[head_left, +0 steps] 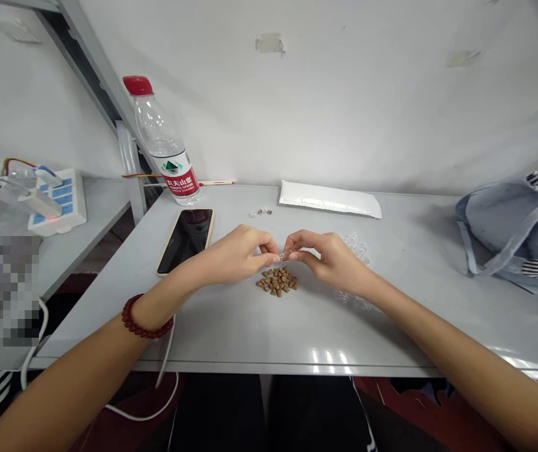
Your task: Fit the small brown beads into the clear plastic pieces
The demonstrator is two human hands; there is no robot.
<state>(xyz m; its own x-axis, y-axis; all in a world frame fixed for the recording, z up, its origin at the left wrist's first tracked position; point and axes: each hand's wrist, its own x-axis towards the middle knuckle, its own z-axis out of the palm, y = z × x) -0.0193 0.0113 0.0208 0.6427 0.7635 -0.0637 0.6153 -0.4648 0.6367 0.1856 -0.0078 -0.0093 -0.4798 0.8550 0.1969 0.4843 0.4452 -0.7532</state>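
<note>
We are seeing the left hand [233,254] and the right hand [332,257] meeting above the grey table [250,333], each pinching with thumb and forefinger drawn together on a tiny shiny piece [284,256] that is sitting between the two sets of fingertips, too small for us to make out clearly. Just below them, the small brown pieces [277,282] are lying in a loose heap on the table. We are seeing clear pieces [354,245] lying on both sides of the right wrist, and a little cluster [263,212] resting beyond the hands. A phone [188,240] is lying near the left hand, a red-capped bottle [167,154] is standing behind it, a white packet [329,199] is lying along the wall, and a blue bag [504,226] is slumping at the far right
</note>
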